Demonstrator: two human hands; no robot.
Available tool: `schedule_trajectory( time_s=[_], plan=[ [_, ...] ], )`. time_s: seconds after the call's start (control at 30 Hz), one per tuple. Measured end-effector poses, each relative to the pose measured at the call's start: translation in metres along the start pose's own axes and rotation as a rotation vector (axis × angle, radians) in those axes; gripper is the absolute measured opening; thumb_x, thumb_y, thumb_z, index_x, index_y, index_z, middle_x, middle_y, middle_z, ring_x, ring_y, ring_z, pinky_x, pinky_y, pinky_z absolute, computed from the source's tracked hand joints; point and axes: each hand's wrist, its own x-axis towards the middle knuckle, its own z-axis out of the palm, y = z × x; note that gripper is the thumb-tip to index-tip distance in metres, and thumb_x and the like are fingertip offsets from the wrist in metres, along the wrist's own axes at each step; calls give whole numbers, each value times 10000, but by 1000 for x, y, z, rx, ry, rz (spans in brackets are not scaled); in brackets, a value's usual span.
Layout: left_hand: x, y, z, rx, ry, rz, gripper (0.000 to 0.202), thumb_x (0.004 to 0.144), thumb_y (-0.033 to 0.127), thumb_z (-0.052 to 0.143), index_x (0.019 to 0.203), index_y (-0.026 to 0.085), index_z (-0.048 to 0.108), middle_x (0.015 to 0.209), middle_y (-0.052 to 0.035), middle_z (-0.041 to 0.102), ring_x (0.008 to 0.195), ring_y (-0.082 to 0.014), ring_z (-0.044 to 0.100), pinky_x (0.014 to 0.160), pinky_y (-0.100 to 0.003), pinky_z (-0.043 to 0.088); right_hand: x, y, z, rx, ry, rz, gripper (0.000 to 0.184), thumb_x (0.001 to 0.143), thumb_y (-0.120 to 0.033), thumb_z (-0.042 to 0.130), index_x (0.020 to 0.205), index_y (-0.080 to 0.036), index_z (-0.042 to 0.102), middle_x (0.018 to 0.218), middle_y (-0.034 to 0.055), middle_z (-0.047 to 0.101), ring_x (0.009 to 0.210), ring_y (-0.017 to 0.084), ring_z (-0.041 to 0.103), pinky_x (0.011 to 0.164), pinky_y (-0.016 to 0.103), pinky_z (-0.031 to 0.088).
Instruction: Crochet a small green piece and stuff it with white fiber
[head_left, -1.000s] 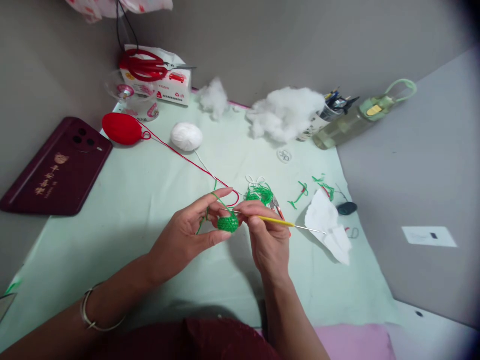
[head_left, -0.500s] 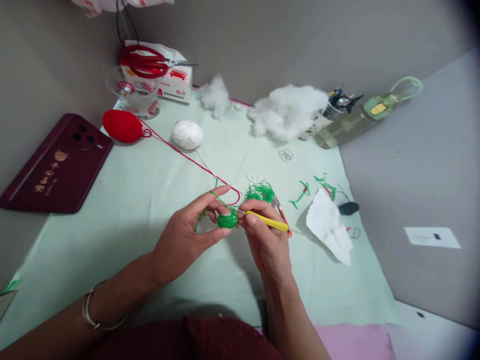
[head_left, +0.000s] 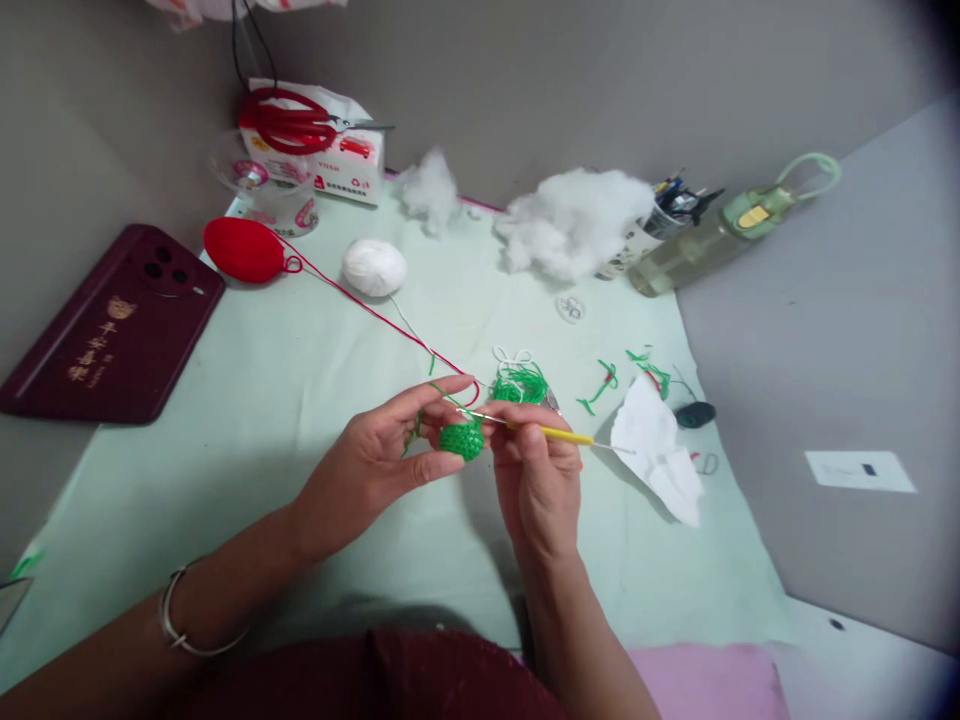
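A small round green crochet piece (head_left: 461, 440) is pinched between the thumb and fingers of my left hand (head_left: 382, 440). Green yarn runs over that hand's raised index finger and down to the piece. My right hand (head_left: 536, 470) grips a crochet hook (head_left: 559, 433) by its yellow handle. The metal tip of the hook points left, just above the green piece, by the yarn. Behind my right hand lies a tangle of green yarn (head_left: 519, 382) with some white loops on it.
Behind my hands sit a red yarn ball (head_left: 246, 250), a white yarn ball (head_left: 375, 267) and fluffy stuffing (head_left: 577, 222). A maroon phone (head_left: 116, 325) lies left. On the right are a crumpled white paper (head_left: 656, 450), green yarn scraps (head_left: 600, 387) and a water bottle (head_left: 705, 240).
The hook has turned closer to level, and its tip has moved left and up, above the green piece. The green piece has shifted slightly right and tilted in my left hand.
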Motion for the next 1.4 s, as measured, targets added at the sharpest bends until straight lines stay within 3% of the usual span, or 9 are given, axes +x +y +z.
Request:
schedule_trajectory(
  time_s=[0.13,0.43,0.57,0.67,0.8,1.0,1.23,1.4],
  plan=[
    [-1,5,-1,19,-45,14,510,890,306,813,1382,346,685,1131,-20,663,1117,-225,640,1071,-406,460,4,-4,-2,104,-78,61,117,952,-398,725,933,-315,805,902,-10,825,716,111,714,703,230,598],
    [-2,9,-8,245,-115,86,507,941,309,753,1433,340,639,1138,-24,686,1104,-213,602,1056,-376,438,7,-13,-18,-84,-177,-29,192,1014,-392,627,951,-258,749,903,31,824,780,175,763,722,322,633],
    [-2,6,-11,309,-57,66,508,931,321,766,1424,351,650,1136,-23,672,1110,-218,593,1062,-377,416,1,-14,-15,-307,-147,-175,164,1025,-313,616,1013,-265,773,994,40,825,876,193,764,786,373,631],
    [-1,5,-11,227,-27,32,522,918,339,781,1423,351,649,1119,-18,664,1096,-210,590,1054,-372,424,-4,-11,-9,-418,-71,-319,165,1019,-274,624,1037,-288,788,1016,38,831,957,213,763,847,411,619],
    [-1,6,-9,138,-72,14,521,914,339,785,1418,330,653,1126,-21,670,1118,-219,610,1067,-388,426,-4,-9,-8,-239,-80,-217,166,1029,-340,609,1017,-298,769,1010,22,833,917,199,771,763,366,638],
    [1,10,-8,225,-97,53,531,910,310,785,1424,324,654,1090,-17,691,1084,-215,622,1038,-384,461,3,-16,-18,-150,-171,-101,176,1032,-360,604,992,-275,754,958,23,831,839,174,773,752,338,653],
    [-2,12,-11,478,-110,116,428,953,322,722,1374,271,672,1327,-63,706,1172,-231,628,1026,-357,504,4,-24,-23,-256,-242,-113,189,1040,-320,591,1021,-265,771,978,27,820,871,173,773,796,337,646],
    [0,16,-10,652,-110,180,247,964,312,678,1186,227,745,1255,-84,740,1130,-245,663,1085,-404,487,4,-34,-27,-445,-318,-175,198,1042,-256,578,1046,-260,777,963,30,818,926,186,774,839,352,635]
  ],
)
